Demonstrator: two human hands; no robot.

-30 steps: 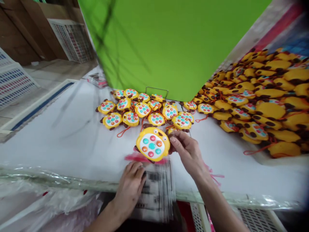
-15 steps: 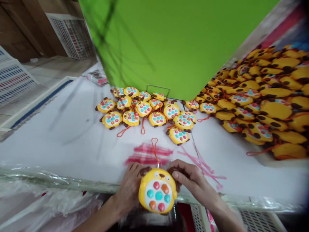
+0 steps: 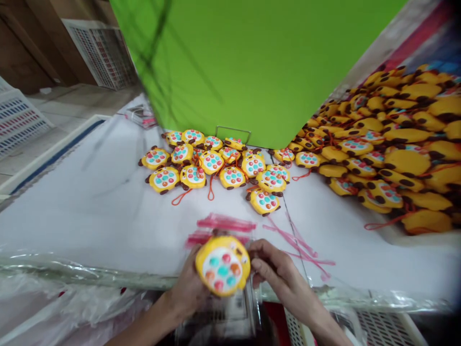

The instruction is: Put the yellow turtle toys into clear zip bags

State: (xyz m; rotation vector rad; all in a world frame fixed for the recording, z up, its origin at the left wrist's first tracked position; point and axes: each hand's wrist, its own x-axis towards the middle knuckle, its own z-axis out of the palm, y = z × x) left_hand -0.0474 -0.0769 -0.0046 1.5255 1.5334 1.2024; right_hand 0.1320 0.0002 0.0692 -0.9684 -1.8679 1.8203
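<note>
A yellow dog-shaped push-bubble toy [image 3: 223,266], with brown ears and a white belly of coloured bubbles, is held tilted over the table's front edge. My left hand [image 3: 192,283] grips it from behind on the left, its fingers mostly hidden by the toy. Close to the toy's face on the right is my right hand [image 3: 272,269], thumb and fingers pinched together; what sits in the pinch, if anything, I cannot make out. Below the toy lies clear plastic packaging [image 3: 252,307] with a dark printed label. Pink-edged plastic bags [image 3: 226,222] lie just beyond the hands.
Several similar toys [image 3: 212,162] with orange loops lie mid-table before a green panel [image 3: 234,72] with a wire stand. A large heap of these toys [image 3: 406,163] fills the right side. Pink strips [image 3: 298,245] lie right of centre. White crates [image 3: 21,115] stand left.
The toy has moved up and left and turned, its face now pointing right. Its orange loop no longer shows. The right hand has stayed nearly in place, now slightly apart from the toy.
</note>
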